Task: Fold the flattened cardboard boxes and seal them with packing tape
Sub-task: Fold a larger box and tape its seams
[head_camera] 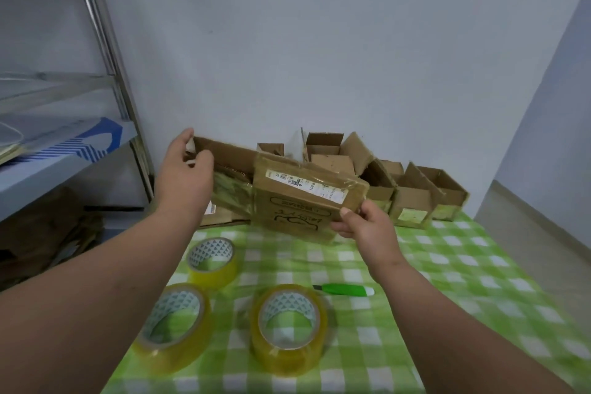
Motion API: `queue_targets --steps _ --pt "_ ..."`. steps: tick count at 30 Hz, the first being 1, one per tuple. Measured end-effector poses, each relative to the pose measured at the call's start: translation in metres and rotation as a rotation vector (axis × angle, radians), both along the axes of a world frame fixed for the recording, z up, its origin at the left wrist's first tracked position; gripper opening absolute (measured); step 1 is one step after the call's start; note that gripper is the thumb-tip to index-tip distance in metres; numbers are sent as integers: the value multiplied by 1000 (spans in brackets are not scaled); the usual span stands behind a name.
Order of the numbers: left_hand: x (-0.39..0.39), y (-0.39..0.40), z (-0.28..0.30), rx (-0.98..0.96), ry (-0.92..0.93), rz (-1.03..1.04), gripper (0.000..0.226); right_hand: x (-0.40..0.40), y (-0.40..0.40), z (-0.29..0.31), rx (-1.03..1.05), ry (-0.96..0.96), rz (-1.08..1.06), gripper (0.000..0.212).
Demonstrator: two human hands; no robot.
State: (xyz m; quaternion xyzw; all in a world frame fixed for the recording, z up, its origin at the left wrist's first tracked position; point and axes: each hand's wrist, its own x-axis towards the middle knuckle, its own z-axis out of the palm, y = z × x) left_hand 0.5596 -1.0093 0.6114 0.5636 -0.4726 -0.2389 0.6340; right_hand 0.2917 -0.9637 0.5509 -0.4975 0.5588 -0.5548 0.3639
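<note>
Flattened box held at frame centre.
Our left hand and right hand pinch the flattened box with curled fingers.

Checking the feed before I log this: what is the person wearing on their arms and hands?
Nothing that shows. Both forearms are bare up to the frame edge, with no sleeves in view. The left hand and right hand carry no gloves, and no watch, ring or wristband is visible.
</note>
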Motion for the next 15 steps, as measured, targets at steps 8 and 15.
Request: queue_targets --steps 8,15 --pt "20 -7 -4 225 169 -49 67 20 3 -5 -48 288 -63 9" --pt "1 -17 -13 444 265 -325 39 30 3 -16 -131 478 -137 32"
